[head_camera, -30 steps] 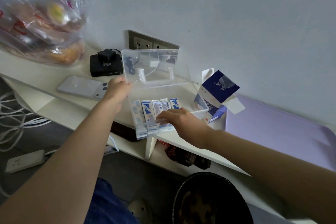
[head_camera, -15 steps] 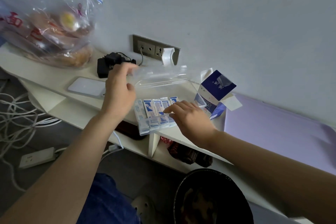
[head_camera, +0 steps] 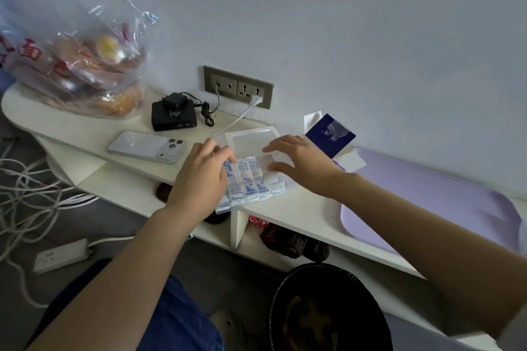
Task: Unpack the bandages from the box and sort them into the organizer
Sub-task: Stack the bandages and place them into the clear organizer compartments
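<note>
organizer (head_camera: 251, 139): clear case, lid down, on desk (head_camera: 85, 128) front edge, between phone (head_camera: 148, 147) and blue bandage box (head_camera: 328, 134) | bandages (head_camera: 248, 177): in rows under lid | left hand (head_camera: 204, 174): fingers bent, tips on lid's left side, grip unclear | right hand (head_camera: 302, 159): fingers spread flat on lid | box: open, against wall

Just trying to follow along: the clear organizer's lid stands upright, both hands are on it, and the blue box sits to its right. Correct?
No. The head view shows the lid lying flat over the bandages, not upright. The left hand and right hand are on it, and the blue box sits to its right.
</note>
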The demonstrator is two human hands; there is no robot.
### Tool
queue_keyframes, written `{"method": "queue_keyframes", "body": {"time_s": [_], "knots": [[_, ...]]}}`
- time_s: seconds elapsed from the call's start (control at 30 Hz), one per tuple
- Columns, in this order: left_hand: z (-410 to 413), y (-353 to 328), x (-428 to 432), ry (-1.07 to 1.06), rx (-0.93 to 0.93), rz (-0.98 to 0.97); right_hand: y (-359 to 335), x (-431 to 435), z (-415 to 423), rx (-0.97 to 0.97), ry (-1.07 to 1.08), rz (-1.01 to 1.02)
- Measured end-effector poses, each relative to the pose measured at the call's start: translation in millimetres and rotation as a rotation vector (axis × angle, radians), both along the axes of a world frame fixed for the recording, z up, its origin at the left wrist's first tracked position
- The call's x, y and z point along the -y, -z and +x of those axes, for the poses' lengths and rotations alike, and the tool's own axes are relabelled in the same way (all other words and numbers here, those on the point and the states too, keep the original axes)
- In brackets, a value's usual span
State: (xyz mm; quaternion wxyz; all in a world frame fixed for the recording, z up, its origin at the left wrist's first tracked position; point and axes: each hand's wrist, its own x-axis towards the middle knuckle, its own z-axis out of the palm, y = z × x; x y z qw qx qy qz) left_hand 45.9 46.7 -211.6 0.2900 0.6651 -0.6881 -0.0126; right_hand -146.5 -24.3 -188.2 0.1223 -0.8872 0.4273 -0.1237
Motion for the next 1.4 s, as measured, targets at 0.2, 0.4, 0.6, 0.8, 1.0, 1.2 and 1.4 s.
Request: {"method": "queue_keyframes", "body": {"time_s": [0.2, 0.4, 0.6, 0.8, 1.0, 1.2, 1.4], "knots": [[-2.7, -0.4, 0.1, -0.01, 0.009, 0.013, 3.4, -3.4, 5.0, -0.211, -0.023, -0.173], [-7.5, -2.2, -1.2, -0.036, 0.036, 0.038, 12.9, -14.3, 6.3, -0.147, 0.006, -0.265], [-25.7, -1.2, -9.1, 0.011, 0.154, -0.017, 3.4, -20.6, -12.5, 0.092, 0.188, -0.292], [-46.7, 11.3, -2.6, 0.124, 0.309, -0.092, -4.9, 8.9, -70.4, 0.265, 0.885, -0.068], [-63.9, 16.1, 1.0, 0.056, 0.364, -0.102, -1.9, 19.4, -86.6, 0.656, 0.862, 0.414], [-72.7, 19.3, 3.3, -0.005, 0.407, -0.084, -15.4, 1.2, -98.1, 0.601, 0.779, 0.214], [-84.6, 16.6, -0.1, -0.069, 0.344, 0.019, -27.9, -36.5, -122.0, 0.687, 0.775, 0.18]]}}
